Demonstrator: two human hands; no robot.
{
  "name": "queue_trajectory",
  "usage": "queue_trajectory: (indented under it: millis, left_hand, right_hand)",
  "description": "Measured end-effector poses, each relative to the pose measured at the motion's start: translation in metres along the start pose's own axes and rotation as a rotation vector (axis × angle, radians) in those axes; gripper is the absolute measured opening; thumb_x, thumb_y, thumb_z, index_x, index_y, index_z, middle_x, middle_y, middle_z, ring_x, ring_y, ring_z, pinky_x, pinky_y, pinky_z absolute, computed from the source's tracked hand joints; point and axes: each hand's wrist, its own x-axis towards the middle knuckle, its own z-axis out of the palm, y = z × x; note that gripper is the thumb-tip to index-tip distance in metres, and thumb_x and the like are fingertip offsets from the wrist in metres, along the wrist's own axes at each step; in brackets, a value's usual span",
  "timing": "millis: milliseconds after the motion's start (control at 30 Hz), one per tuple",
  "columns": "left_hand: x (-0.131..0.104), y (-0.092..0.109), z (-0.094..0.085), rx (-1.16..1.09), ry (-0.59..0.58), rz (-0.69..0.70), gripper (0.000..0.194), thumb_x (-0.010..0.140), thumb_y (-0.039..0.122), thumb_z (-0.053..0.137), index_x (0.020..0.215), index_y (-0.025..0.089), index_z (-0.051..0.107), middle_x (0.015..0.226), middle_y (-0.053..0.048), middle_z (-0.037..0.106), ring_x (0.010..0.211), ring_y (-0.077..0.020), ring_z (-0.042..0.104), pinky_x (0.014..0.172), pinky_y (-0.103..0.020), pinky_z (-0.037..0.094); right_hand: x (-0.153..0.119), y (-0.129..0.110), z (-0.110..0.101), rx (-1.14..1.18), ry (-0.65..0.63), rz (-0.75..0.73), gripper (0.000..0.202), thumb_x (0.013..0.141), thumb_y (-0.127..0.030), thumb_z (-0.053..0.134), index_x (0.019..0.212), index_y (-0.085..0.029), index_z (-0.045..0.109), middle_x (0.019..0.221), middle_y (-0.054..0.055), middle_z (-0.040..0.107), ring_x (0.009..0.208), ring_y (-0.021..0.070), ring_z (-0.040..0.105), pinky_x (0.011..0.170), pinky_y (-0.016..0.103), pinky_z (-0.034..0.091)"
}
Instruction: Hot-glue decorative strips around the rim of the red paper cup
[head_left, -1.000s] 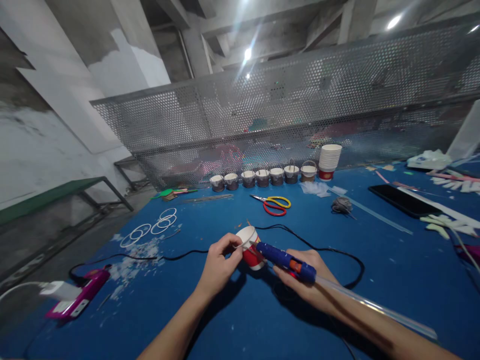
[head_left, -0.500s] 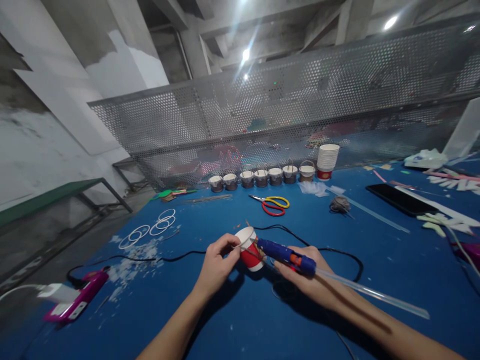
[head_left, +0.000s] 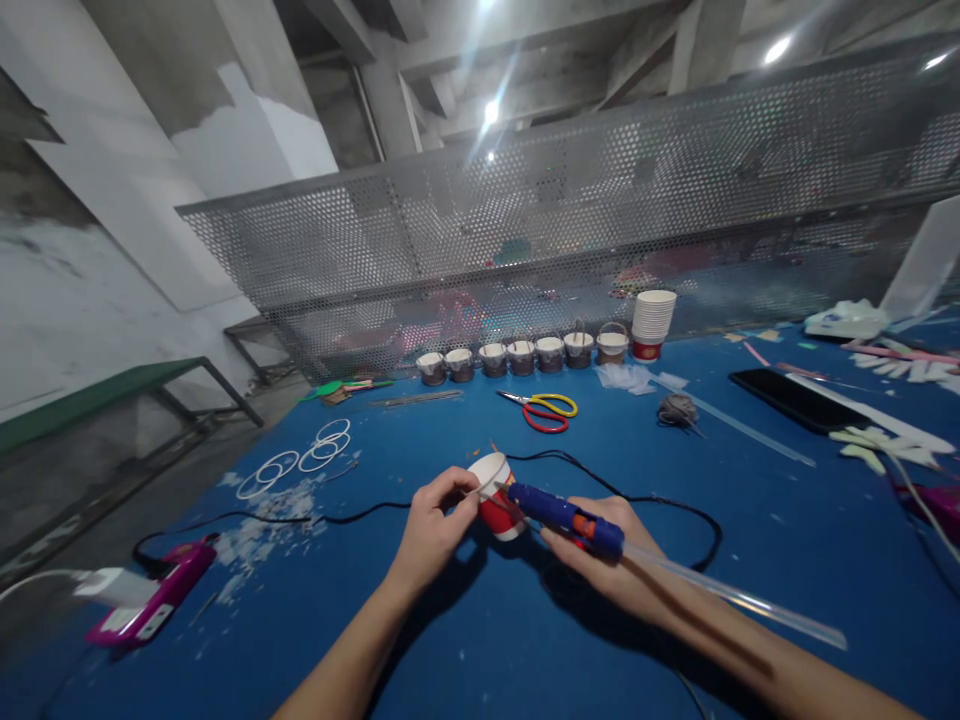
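A red and white paper cup (head_left: 501, 515) is tilted above the blue table, its white rim pinched between the thumb and fingers of my left hand (head_left: 441, 515). Thin grey yarn appears to run along the cup near my left fingertips. My right hand (head_left: 607, 550) is wrapped round a blue hot glue gun (head_left: 562, 515), whose tip is at the cup's rim; I cannot tell whether it touches. From the back of the gun sticks a long clear glue stick (head_left: 742, 598). The gun hides part of the cup's right side.
Scissors (head_left: 547, 410) lie beyond the cup. Several yarn-wrapped cups (head_left: 550, 354) line the back, beside a paper cup stack (head_left: 654, 322). A yarn ball (head_left: 676, 410) and phone (head_left: 799, 400) lie right; white rings (head_left: 266, 474) and a purple power strip (head_left: 161, 598) lie left. A black cord (head_left: 352, 517) crosses the table.
The glue gun in my right hand has shifted slightly left, its tip moving along the cup's rim. My left hand and the cup have hardly moved.
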Motion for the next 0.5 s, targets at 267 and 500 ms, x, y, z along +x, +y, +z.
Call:
queue_trajectory:
  millis: [267,500]
  left_hand:
    - [0.0,-0.001,-0.001,-0.006,-0.016,-0.026,0.013,0.072,0.027,0.056,0.063,0.018,0.057,0.06,0.002,0.055,0.056,-0.0127,0.05,0.056,-0.024,0.04]
    - [0.001,-0.004,-0.002,-0.024,-0.026,-0.041,0.011,0.07,0.026,0.055,0.064,0.018,0.058,0.062,0.002,0.055,0.057,-0.0135,0.05,0.058,-0.026,0.04]
  right_hand:
    - [-0.001,0.005,0.002,-0.029,0.011,-0.017,0.031,0.084,-0.037,0.051,0.059,-0.021,0.042,0.052,-0.003,0.043,0.047,0.0099,0.034,0.046,0.024,0.03]
    - [0.007,0.005,-0.008,0.182,0.069,0.143,0.032,0.079,-0.04,0.055,0.056,-0.022,0.04,0.052,-0.005,0.037,0.048,0.0102,0.034,0.045,0.024,0.029]
